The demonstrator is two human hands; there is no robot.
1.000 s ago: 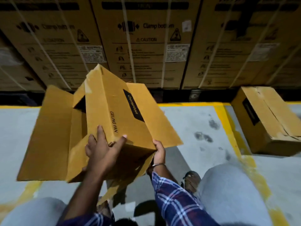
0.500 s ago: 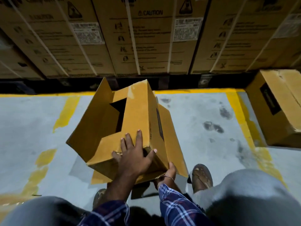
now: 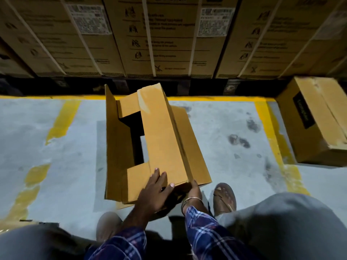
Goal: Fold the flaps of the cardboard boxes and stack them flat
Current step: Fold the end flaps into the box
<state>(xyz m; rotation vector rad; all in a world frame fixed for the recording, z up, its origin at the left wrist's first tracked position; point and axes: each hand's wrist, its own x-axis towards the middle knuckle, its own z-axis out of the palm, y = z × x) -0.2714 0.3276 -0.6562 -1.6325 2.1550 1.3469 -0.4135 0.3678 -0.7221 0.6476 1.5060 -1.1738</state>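
An open cardboard box [image 3: 161, 136] stands on the grey floor in front of me, its long axis pointing away. One long flap is folded over the top, two short flaps lie inward, and the left long flap [image 3: 114, 139] stands up. A dark gap shows the inside. My left hand [image 3: 155, 192] rests on the near end of the folded flap with fingers spread. My right hand [image 3: 194, 190] holds the box's near right corner from below; its fingers are hidden under the cardboard.
A second closed cardboard box [image 3: 317, 119] sits at the right on the floor. Tall strapped cartons [image 3: 169, 34] form a wall behind. Yellow floor lines [image 3: 270, 139] frame the area. My feet [image 3: 224, 196] and knees are close under the box.
The box has come down from mid-air onto the floor and turned lengthwise away from me. The long flap now lies over the top. Both hands stayed at its near end.
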